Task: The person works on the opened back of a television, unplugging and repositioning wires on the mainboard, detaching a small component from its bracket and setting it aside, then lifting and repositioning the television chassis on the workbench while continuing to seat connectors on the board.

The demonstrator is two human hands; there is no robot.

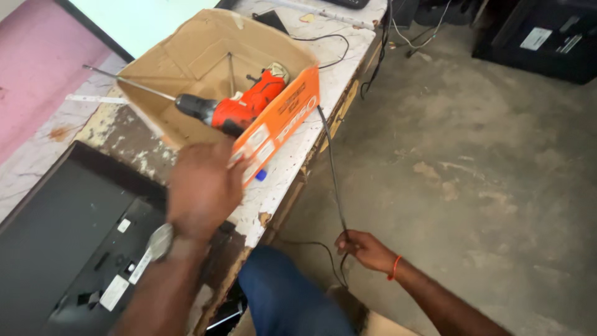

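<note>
Left hand (202, 186) clenched on orange drill (239, 107), apparently by its grip, inside cardboard box (205, 56) at desk (277, 180) right edge. Right hand (364, 247) pinching black cord (333, 174) below desk edge, above concrete floor (472, 162).

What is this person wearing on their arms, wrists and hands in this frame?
Both forearms are bare, with no sleeves in view, and neither hand is gloved. The left hand has a silver metal wristwatch on its wrist, with the round case showing. The right hand has a thin orange thread-like band around its wrist. No rings can be made out.
</note>
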